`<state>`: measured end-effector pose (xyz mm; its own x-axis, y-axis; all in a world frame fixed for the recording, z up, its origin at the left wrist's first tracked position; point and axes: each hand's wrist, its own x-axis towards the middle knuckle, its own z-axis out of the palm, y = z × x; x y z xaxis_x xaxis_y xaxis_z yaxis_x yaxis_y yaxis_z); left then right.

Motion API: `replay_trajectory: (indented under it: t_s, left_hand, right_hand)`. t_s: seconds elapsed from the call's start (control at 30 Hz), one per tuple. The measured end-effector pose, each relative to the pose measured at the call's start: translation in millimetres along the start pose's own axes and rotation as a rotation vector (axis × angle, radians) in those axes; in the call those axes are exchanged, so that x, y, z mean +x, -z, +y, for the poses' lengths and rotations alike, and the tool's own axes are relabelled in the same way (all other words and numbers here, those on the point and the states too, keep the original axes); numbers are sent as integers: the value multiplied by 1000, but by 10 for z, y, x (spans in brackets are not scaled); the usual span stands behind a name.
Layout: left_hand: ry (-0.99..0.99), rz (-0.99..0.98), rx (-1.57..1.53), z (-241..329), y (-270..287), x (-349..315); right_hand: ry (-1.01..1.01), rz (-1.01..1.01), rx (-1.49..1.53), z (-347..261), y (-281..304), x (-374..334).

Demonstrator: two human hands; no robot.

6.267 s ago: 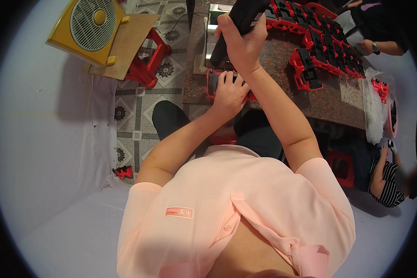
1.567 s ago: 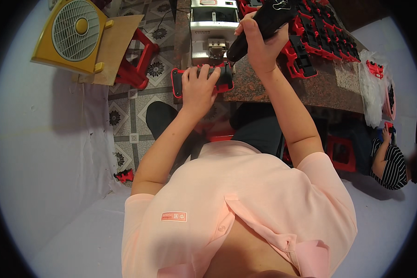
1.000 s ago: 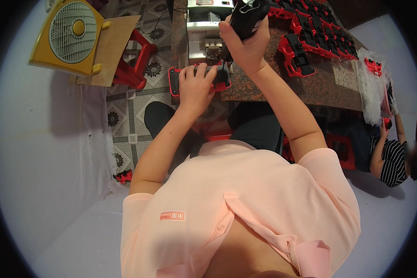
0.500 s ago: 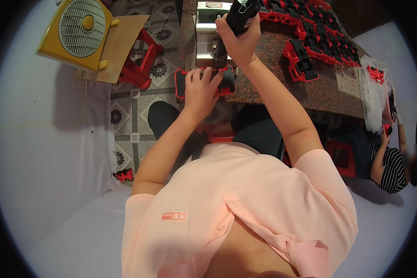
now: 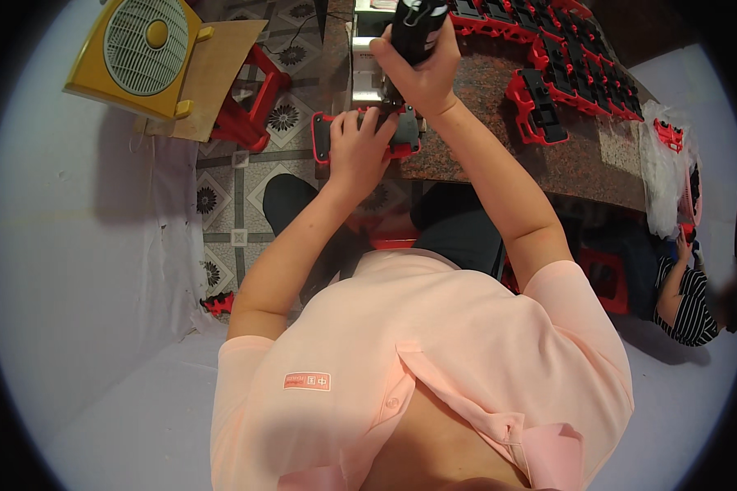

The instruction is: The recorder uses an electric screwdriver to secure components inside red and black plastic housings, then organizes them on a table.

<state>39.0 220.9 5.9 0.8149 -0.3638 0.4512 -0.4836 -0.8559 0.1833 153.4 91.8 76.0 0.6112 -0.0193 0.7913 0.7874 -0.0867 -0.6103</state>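
My right hand is wrapped around a black electric screwdriver, which stands nearly upright at the table edge. Its narrow lower end points down at the far side of a red and black plastic part; the tip itself is hidden. My left hand grips that part from above, fingers bent over its dark flat face. The part lies at the near edge of the table, its red rim showing to both sides of my hand.
Several red and black parts stand in rows on the speckled table, one of them nearer me. A metal-and-white device sits beyond my left hand. A yellow fan stands left; a person in stripes works at right.
The screwdriver's top has tipped slightly left and nearer, making it more upright. The part and my left hand have shifted slightly away from me. The other person's arm has moved.
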Motion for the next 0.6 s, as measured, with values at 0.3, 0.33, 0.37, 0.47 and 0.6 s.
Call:
replay_trajectory:
  t_s: [0.3,0.33,0.37,0.47,0.6]
  left_hand:
    - [-35,-31,-72,-24,-42,147]
    - [-38,-28,-56,-27,-63,153]
    - [-42,-25,-41,-32,-79,160]
    - [-42,6,-59,-68,-73,135]
    - [-28,-20,-43,-70,-84,141]
  right_hand:
    - [99,-109,143,-271,165,-203]
    - [109,-91,200,-330,168,-183]
    - [119,-72,256,-379,175,-126]
    - [138,-24,296,-604,226,179]
    - [95,-10,276,-379,191,238]
